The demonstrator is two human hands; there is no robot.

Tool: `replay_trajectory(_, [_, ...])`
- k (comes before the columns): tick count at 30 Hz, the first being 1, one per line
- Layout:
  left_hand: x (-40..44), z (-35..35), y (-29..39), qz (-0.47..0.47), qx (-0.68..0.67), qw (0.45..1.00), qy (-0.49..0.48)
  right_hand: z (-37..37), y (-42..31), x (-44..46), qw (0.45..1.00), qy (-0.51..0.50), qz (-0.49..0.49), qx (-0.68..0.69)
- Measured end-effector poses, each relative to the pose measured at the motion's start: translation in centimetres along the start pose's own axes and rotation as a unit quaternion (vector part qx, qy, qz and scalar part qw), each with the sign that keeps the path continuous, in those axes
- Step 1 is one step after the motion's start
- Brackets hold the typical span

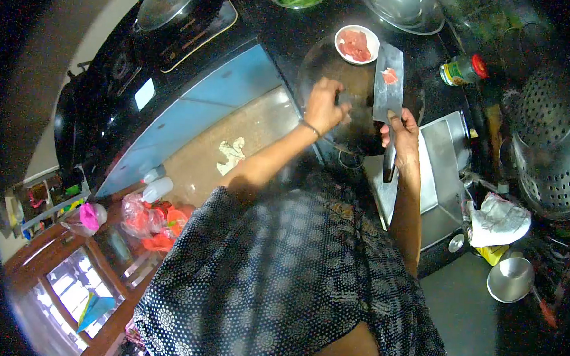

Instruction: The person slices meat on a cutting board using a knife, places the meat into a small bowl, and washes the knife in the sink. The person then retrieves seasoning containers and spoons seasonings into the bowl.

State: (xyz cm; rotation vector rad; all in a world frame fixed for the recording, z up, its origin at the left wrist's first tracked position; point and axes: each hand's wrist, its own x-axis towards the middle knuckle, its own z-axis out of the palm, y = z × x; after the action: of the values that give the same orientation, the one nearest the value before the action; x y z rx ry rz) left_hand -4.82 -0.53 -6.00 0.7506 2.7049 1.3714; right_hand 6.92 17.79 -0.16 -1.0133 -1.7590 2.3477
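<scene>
- I have my right hand (402, 138) clamped on the cleaver (387, 96), fingers wrapped round its handle, blade pointing to the far side
- I see a slice of meat (389, 76) lying on the blade, toward its far end
- My left hand (326, 108) is over the near left part of the round board (316, 67), thumb and fingers apart; I cannot tell whether it touches the wood
- The bowl (338, 50), with more meat (354, 45) in it, stands at the board's far edge, just left of the blade
- To the right I make out a jar (461, 70), and nearer, the sink (449, 209)
</scene>
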Motion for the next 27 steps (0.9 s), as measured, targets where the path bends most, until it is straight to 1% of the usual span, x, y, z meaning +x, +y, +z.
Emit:
replay_trajectory(3, [-2.8,-0.7,1.5,-0.005,0.081,0.99,-0.115,-1.1,1.3,-1.5,1.0,0.017,0.025,-0.005])
replay_trajectory(4, [-3.2,-0.6,1.7,-0.006,0.081,0.99,-0.116,-1.2,1.5,-2.1,1.0,0.011,0.009,-0.018])
replay_trajectory(6, [-3.6,-0.4,2.3,0.002,0.157,0.981,-0.114,-2.3,2.9,-2.5,1.0,0.01,0.007,-0.019])
replay_trajectory(9, [-3.5,-0.1,2.7,-0.01,0.196,0.972,-0.13,-3.6,5.1,-3.4,1.0,0.0,0.006,-0.016])
replay_trajectory(11, [-3.4,0.4,2.3,-0.006,0.184,0.972,-0.146,-4.0,5.7,-4.0,1.0,-0.007,0.026,0.004])
replay_trajectory(13, [-3.5,1.3,1.8,-0.002,0.172,0.972,-0.163,-3.9,6.6,-4.3,1.0,-0.008,0.021,0.013])
replay_trajectory(15, [-3.6,2.2,1.8,0.009,0.194,0.974,-0.119,-3.8,7.6,-4.4,1.0,-0.008,0.005,0.026])
replay_trajectory(17, [-3.8,2.5,1.7,0.027,0.197,0.974,-0.106,-3.7,7.8,-4.6,0.999,-0.024,-0.002,0.039])
replay_trajectory(19, [-3.9,2.4,1.9,0.046,0.2,0.974,-0.094,-3.8,8.3,-4.7,0.999,-0.005,0.027,0.025])
replay_trajectory(21, [-3.3,2.1,2.3,0.009,0.098,0.992,-0.073,-3.7,8.4,-4.4,1.0,-0.011,0.014,0.026])
replay_trajectory(22, [-2.7,2.0,2.8,0.011,0.097,0.992,-0.073,-3.8,8.3,-4.3,1.0,-0.015,0.008,0.026])
replay_trajectory(24, [-0.8,1.6,3.8,0.015,0.002,1.0,0.001,-4.0,8.1,-3.9,0.999,-0.033,-0.007,0.011])
replay_trajectory(25, [0.4,1.1,4.7,0.016,0.003,1.0,0.002,-3.9,7.5,-3.6,0.999,-0.048,-0.017,-0.005])
replay_trajectory(27, [3.1,0.1,6.4,0.012,-0.064,0.996,0.058,-2.9,5.6,-3.4,0.999,-0.042,-0.007,-0.007])
